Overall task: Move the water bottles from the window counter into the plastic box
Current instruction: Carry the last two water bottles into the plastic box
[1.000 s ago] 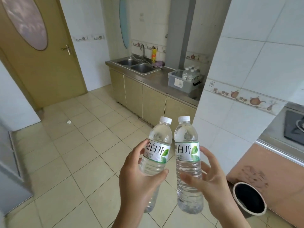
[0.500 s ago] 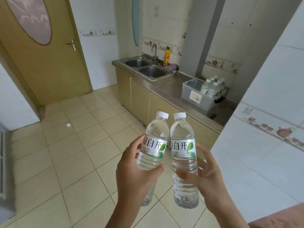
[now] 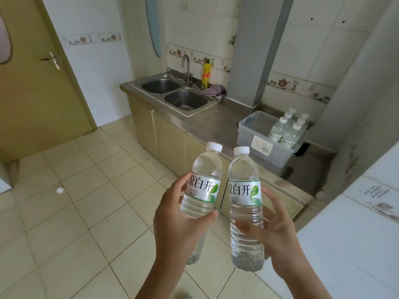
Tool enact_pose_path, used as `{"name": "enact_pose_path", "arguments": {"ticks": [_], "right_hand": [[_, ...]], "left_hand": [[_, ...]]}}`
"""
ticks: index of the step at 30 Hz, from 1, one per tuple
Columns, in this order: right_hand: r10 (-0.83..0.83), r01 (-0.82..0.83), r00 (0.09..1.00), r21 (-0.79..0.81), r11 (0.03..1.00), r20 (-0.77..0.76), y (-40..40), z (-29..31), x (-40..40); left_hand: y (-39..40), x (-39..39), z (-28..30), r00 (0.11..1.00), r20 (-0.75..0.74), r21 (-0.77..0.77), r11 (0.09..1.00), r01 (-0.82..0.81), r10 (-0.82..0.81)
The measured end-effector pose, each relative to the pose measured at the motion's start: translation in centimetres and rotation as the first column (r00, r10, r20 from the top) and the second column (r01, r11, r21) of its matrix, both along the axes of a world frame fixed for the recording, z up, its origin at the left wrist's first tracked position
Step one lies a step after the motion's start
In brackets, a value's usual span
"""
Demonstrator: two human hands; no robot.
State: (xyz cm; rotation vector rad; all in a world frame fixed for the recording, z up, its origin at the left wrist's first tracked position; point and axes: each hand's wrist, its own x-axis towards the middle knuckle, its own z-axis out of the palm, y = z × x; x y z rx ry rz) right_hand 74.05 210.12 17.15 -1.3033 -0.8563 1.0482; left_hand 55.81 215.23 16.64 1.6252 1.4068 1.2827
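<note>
A: Start at the left. What's there?

B: A tan wooden door (image 3: 32,87) with a metal lever handle, then pale square floor tiles (image 3: 75,223), glossy, with one small white scrap lying on them.

A: And the hands?

B: The left hand (image 3: 177,225) is wrapped round a clear ribbed plastic water bottle with a white screw cap and a white-and-green label (image 3: 203,184). Thumb across the front below the label, fingers behind; the bottle's lower part is hidden by the palm. It leans slightly right.

A: The other one?

B: The right hand (image 3: 280,236) grasps a second identical clear water bottle (image 3: 246,203), upright, thumb over the ribbed middle, fingertips showing past its right side. The two bottles are just beside each other, caps apart, held over the floor in front of the cabinets.

A: Beyond them?

B: A stainless steel counter (image 3: 216,124) on beige cabinet doors. At its left end is a double-bowl steel sink (image 3: 174,93) with a curved tap; a yellow bottle (image 3: 206,72) and a purple cloth (image 3: 213,90) sit at its back edge.

A: The box?

B: A translucent grey rectangular plastic box (image 3: 257,139) with a white sticker stands at the counter's right end, near the back corner. Six capped water bottles (image 3: 289,130) stand packed in its right half; the left half shows only bare plastic.
</note>
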Motion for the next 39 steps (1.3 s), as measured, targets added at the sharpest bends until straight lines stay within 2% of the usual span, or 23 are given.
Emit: {"name": "enact_pose_path", "arguments": {"ticks": [11, 20, 25, 29, 35, 39], "right_hand": [[-0.167, 0.167, 0.986, 0.024, 0.986, -0.013, 12.7, -0.3, 7.2], [-0.280, 0.281, 0.960, 0.021, 0.960, -0.021, 23.4, -1.8, 18.8], [-0.266, 0.267, 0.963, 0.023, 0.963, -0.043, 28.8, -1.1, 23.6], [-0.256, 0.256, 0.966, 0.028, 0.966, 0.016, 32.4, -0.4, 26.5], [-0.320, 0.322, 0.945, -0.026, 0.946, 0.071, 38.6, 0.1, 31.1], [-0.341, 0.357, 0.919, -0.049, 0.933, 0.200, 42.7, 0.8, 34.0]], "left_hand": [[17.2, 8.6, -0.7, 0.978, -0.034, -0.004, 0.978, 0.207, -0.207], [28.2, 20.7, -1.4, 0.964, -0.031, 0.019, 0.964, 0.266, -0.266], [33.2, 25.8, -0.7, 0.954, -0.027, 0.032, 0.954, 0.299, -0.298], [36.8, 29.2, -0.2, 0.948, 0.016, 0.011, 0.949, 0.316, -0.316], [42.8, 34.2, 0.5, 0.919, 0.074, 0.014, 0.921, 0.388, -0.388], [47.4, 37.9, 0.7, 0.899, 0.058, 0.017, 0.901, 0.434, -0.434]]}}
